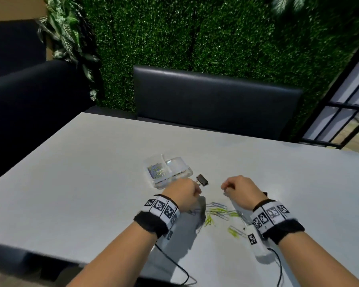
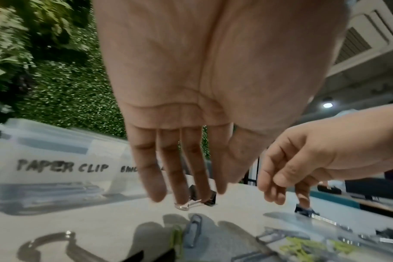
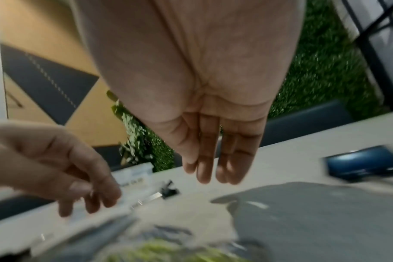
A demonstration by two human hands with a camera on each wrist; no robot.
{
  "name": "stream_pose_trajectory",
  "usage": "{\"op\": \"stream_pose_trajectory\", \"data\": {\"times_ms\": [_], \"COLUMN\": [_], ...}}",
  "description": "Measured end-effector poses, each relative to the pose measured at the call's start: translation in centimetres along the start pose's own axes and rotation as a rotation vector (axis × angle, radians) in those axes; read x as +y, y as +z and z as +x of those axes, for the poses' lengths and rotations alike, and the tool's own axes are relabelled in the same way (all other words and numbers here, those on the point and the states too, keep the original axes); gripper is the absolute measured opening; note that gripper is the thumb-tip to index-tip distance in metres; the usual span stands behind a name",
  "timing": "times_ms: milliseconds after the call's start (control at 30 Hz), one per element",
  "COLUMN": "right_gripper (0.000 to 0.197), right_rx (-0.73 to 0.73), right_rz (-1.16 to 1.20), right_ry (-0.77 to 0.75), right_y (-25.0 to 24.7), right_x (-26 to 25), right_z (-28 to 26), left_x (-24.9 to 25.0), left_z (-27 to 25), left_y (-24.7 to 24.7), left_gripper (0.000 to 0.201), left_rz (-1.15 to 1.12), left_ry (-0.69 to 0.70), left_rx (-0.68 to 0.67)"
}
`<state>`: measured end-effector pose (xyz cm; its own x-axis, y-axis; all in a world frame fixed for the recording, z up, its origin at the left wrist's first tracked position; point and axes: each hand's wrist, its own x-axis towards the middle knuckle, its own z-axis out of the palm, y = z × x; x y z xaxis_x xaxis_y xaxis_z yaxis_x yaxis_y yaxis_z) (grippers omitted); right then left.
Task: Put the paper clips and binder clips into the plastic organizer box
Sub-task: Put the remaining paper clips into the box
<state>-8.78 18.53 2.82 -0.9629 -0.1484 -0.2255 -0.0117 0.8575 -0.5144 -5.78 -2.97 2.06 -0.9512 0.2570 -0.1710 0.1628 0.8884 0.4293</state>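
Green artificial hedge (image 1: 226,38) is backing a dark padded bench (image 1: 216,100) along the far edge of a pale grey table (image 1: 71,172). Near the table's middle a clear plastic organizer box (image 1: 167,169) is sitting open. The left wrist view is showing what the head view blurs: handwritten labels on the box (image 2: 56,159), "PAPER CLIP" on one compartment and a second, half-hidden label beginning "BIN". The head view is showing paper clips already lying in the left compartment.

Both forearms are reaching forward from the near edge, palms facing down above the table. The left hand (image 1: 182,193) is hanging with fingers (image 2: 175,177) straight and together, holding nothing; its fingertips are hovering at a black binder clip (image 1: 201,180) lying just beside the box's near right corner, though contact is hard to judge. The right hand (image 1: 241,190) is also empty, its fingers (image 3: 213,159) extended downward and relaxed.

Loose paper clips (image 1: 218,212), silver and yellow-green, are lying scattered between the two wrists, nearer the near edge than the box. The right wrist view is showing a blurred dark blue object (image 3: 366,164) on the table to the right.
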Motion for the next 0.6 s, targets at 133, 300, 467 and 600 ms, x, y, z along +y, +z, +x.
{"op": "stream_pose_trajectory", "data": {"times_ms": [133, 300, 467, 600], "right_gripper": [0.047, 0.057, 0.04, 0.053], "right_rx": [-0.082, -0.133, -0.05, -0.047], "right_rz": [-0.221, -0.311, -0.225, -0.238], "right_ry": [0.027, -0.078, -0.128, 0.026], "right_y": [0.7, 2.4, 2.1, 0.0], "right_x": [2.4, 2.0, 1.8, 4.8], "right_z": [-1.1, -2.2, -4.6, -6.7], "left_x": [0.5, 1.8, 3.4, 2.4], "left_z": [0.3, -0.1, -1.3, -2.2], "left_y": [1.5, 2.8, 3.0, 2.7], "left_gripper": [0.027, 0.03, 0.034, 0.056], "left_rz": [0.254, 0.258, 0.146, 0.204], "left_ry": [-0.093, -0.108, -0.011, 0.026], "left_rx": [-0.08, -0.152, -0.181, -0.129]}}
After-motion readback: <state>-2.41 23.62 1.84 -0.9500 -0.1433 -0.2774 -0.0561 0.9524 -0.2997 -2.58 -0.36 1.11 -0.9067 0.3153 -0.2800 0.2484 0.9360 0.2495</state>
